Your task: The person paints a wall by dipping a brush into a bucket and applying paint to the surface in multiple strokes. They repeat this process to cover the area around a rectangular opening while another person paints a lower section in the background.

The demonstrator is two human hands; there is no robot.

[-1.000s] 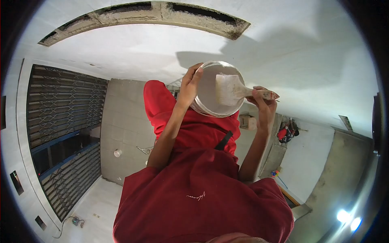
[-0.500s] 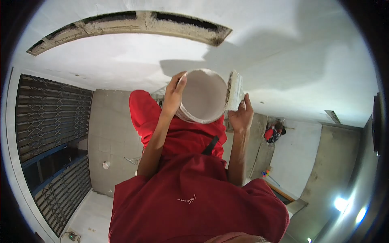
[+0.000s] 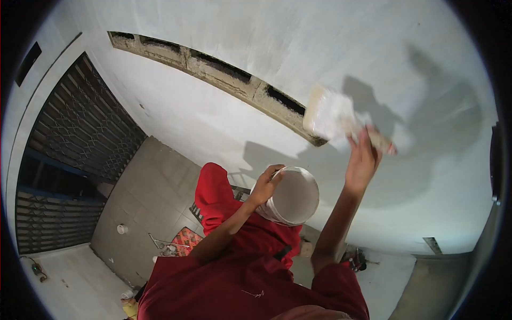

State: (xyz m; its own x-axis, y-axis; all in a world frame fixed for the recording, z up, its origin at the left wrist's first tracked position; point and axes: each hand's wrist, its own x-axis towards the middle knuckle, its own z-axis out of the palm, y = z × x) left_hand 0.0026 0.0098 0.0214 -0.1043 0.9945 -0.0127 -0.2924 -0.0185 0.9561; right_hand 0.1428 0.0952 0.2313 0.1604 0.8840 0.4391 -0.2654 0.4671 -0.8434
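Observation:
My left hand [image 3: 265, 185] grips the rim of a white bucket [image 3: 295, 197], thumb and fingers closed over its edge. The bucket tilts so that its pale inside faces me, above my red trousers. Up to the right, my right hand [image 3: 363, 159] is closed round the handle of a wide paintbrush [image 3: 328, 113]. White paint coats the brush, and its bristles point left. The bristle end overlaps the right end of a long slot [image 3: 229, 80] in the white wall [image 3: 202, 117] in this view.
Folding metal grilles [image 3: 80, 112] stand at the left. Below lies a grey tiled floor [image 3: 154, 176] with a small white container [image 3: 122, 229] and a red patterned mat [image 3: 186, 240]. A small vent opening [image 3: 432, 245] is low in the wall at the right.
My right hand has lifted the paintbrush from the bucket's rim, up and right toward the wall slot. The view has turned, and the bucket appears lower and further right, still in my left hand.

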